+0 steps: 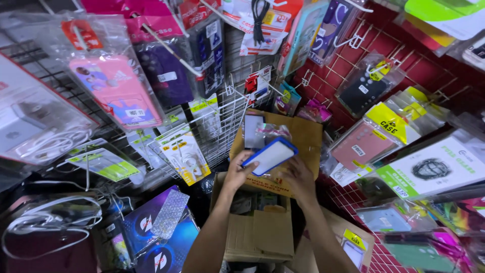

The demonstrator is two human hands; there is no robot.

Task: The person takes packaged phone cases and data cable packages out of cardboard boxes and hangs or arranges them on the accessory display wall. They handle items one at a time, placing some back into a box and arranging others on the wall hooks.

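**Desk:** What does the frame show?

**Photographer:** A person's left hand (236,174) and right hand (298,182) above an open cardboard box (262,230). The left grip is closed on the lower corner of a blue-edged phone case (270,155), held tilted just over the box. The right hand sits under the case; whether its grip is closed I cannot tell.

**Desk:** Any risk?

**Photographer:** Likely. Held by one corner, the case could slip and drop into the box. Behind the box, packets on the wire rack (222,126) hang close, so a raised case might knock the pink case packet (118,91) off its hook.
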